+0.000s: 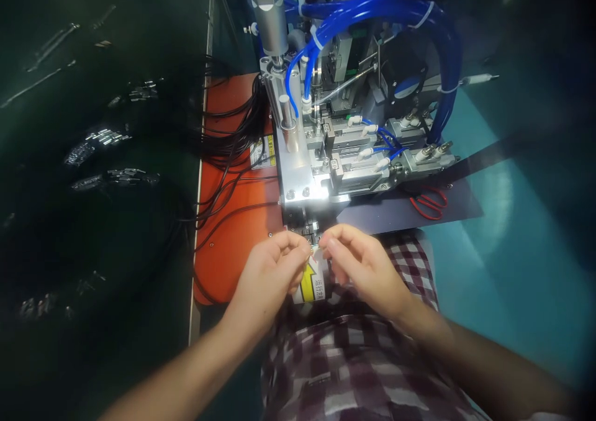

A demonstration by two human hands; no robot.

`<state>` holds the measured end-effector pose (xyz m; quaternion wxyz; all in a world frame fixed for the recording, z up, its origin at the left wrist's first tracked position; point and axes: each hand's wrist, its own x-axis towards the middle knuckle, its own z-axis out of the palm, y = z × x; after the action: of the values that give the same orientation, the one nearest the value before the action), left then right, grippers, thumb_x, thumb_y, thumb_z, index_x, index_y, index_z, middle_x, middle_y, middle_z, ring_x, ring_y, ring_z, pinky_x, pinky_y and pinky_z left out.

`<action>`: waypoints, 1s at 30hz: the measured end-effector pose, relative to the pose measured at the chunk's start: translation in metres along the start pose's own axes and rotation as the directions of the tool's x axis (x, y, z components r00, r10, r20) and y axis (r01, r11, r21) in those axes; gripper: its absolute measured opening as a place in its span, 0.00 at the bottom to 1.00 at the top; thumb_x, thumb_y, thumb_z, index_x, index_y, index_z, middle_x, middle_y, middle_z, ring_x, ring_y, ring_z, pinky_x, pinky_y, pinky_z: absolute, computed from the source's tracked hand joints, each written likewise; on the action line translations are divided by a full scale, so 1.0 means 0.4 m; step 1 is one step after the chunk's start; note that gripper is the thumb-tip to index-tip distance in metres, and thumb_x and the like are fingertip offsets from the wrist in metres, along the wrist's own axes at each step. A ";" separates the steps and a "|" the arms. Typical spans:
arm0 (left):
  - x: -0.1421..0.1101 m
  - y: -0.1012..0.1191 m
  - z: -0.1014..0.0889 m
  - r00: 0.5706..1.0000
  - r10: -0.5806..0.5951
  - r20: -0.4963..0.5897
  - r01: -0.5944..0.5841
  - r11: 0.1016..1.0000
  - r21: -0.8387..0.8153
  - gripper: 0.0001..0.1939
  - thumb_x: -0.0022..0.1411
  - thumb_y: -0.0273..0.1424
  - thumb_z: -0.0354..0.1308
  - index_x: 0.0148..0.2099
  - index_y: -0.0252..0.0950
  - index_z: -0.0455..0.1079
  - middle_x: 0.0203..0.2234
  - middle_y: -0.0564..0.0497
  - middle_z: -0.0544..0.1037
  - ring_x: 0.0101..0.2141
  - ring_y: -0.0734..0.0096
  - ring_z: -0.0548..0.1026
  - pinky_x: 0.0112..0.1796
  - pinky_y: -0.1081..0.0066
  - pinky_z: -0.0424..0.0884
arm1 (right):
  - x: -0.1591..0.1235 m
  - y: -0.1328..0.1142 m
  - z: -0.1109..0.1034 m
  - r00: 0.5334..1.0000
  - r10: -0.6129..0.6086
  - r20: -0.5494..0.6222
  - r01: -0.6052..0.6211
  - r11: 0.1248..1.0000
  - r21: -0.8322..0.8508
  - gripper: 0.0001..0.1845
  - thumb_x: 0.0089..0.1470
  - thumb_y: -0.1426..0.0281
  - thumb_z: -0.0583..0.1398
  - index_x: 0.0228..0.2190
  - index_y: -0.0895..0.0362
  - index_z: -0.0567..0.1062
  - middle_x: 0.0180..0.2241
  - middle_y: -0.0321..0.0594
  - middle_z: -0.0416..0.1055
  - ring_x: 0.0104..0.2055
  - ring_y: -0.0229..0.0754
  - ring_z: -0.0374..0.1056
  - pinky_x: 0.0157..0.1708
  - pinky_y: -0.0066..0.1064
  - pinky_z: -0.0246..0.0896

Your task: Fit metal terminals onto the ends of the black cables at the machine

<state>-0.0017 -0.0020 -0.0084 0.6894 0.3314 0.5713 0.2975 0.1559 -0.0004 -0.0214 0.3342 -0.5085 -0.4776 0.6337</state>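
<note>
One metal machine (298, 166) stood directly in front of the person, with an orange plate (237, 241) at its left and thick blue tubes (386, 5) arching over it. The left hand (274, 262) and right hand (363, 259) met at its near end — each grip drawn into a thumb-and-finger pinch, though I couldn't tell whether either had hold of anything. A white label (308, 284) with a yellow arrow sat between them. Smallest — a dark fitting (309, 228) jutted out just beyond the fingertips.
</note>
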 end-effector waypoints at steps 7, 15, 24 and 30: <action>-0.009 0.001 0.005 0.998 0.059 -0.027 -0.057 0.997 0.055 0.08 0.60 0.32 0.55 0.29 0.35 0.64 0.17 0.60 0.57 0.19 0.82 0.52 0.20 0.80 0.50 | 0.007 -0.016 0.002 0.999 0.009 -0.045 -0.013 0.997 -0.079 0.06 0.54 0.67 0.59 0.28 0.56 0.70 0.18 0.29 0.60 0.18 0.32 0.55 0.18 0.25 0.51; -0.016 -0.005 0.013 0.997 0.073 -0.024 -0.073 0.997 0.022 0.09 0.62 0.33 0.55 0.29 0.36 0.63 0.17 0.60 0.57 0.19 0.82 0.52 0.19 0.79 0.49 | -0.003 -0.023 0.019 0.997 0.080 0.003 -0.080 0.986 0.144 0.07 0.52 0.67 0.59 0.27 0.56 0.66 0.13 0.25 0.58 0.15 0.30 0.52 0.16 0.22 0.49; -0.002 0.003 0.012 0.999 0.023 0.035 -0.021 0.999 -0.044 0.10 0.61 0.34 0.57 0.31 0.34 0.65 0.15 0.61 0.57 0.17 0.84 0.51 0.19 0.80 0.49 | 0.006 -0.008 0.001 0.991 0.085 0.104 -0.108 0.963 0.246 0.10 0.56 0.65 0.58 0.27 0.56 0.65 0.11 0.24 0.60 0.14 0.29 0.52 0.16 0.22 0.49; -0.005 0.022 0.000 0.985 0.169 0.041 -0.174 0.966 0.191 0.08 0.60 0.34 0.60 0.39 0.35 0.68 0.22 0.57 0.67 0.21 0.81 0.64 0.22 0.80 0.61 | 0.019 -0.009 -0.025 0.991 0.057 0.122 -0.088 0.958 0.272 0.09 0.57 0.66 0.57 0.27 0.57 0.65 0.11 0.24 0.60 0.14 0.28 0.51 0.17 0.22 0.48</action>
<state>-0.0025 0.0019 -0.0002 0.6324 0.4486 0.5584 0.2951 0.1633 0.0102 -0.0205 0.3509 -0.4372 -0.3836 0.7339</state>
